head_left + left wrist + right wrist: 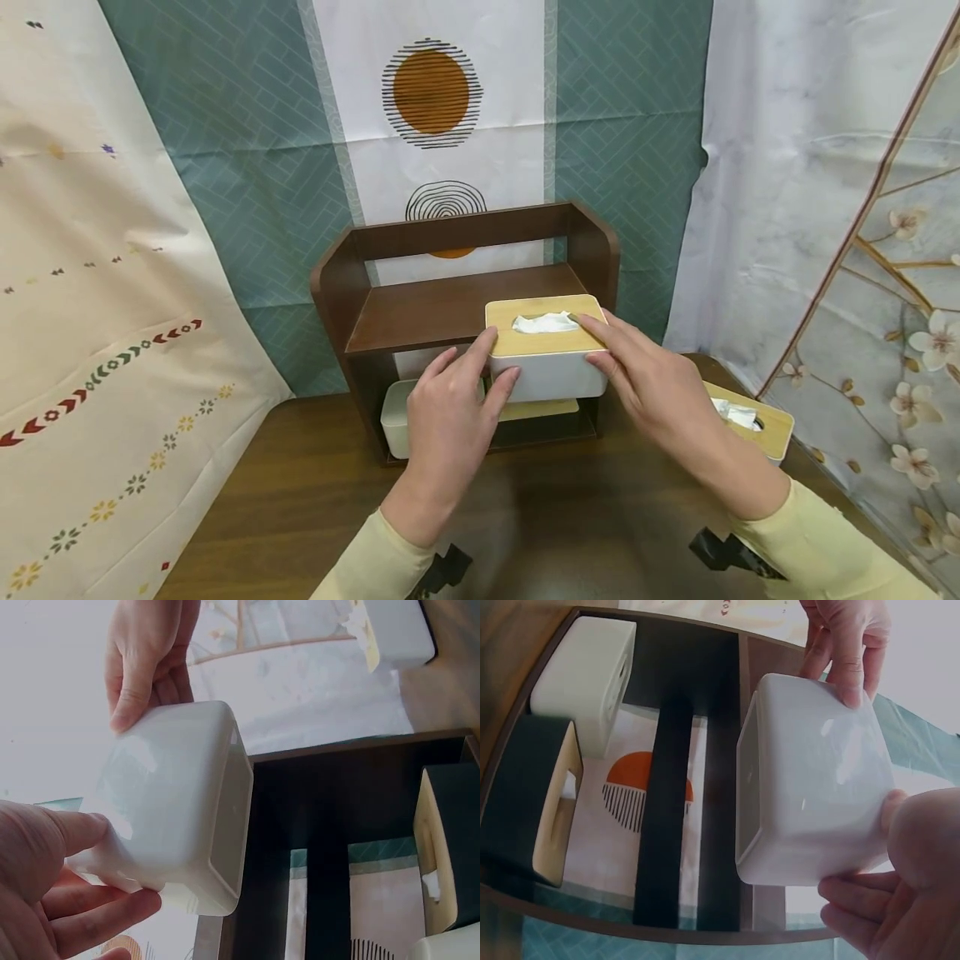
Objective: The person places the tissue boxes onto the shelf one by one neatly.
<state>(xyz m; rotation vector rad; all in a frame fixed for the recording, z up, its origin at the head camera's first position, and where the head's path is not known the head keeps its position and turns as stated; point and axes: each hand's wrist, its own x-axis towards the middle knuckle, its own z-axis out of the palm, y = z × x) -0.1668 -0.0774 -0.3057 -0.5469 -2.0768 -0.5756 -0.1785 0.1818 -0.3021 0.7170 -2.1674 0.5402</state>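
Observation:
A white tissue box (547,377) with a light wooden lid and a tissue in its slot is held up in front of the brown shelf (450,304). My left hand (452,408) grips its left end, thumb on the front and fingers at the lid's edge. On the opposite end, my right hand (671,392) holds it the same way, with fingers over the lid. Both wrist views show the box's glossy white body (169,795) between the two hands. The lid is hidden there.
In the shelf's lower compartment sit a pale box (585,675) and a dark tissue box (525,795) with a wooden lid. Another wooden-lidded tissue box (776,425) stands on the table at the right, beside the flowered curtain (900,350).

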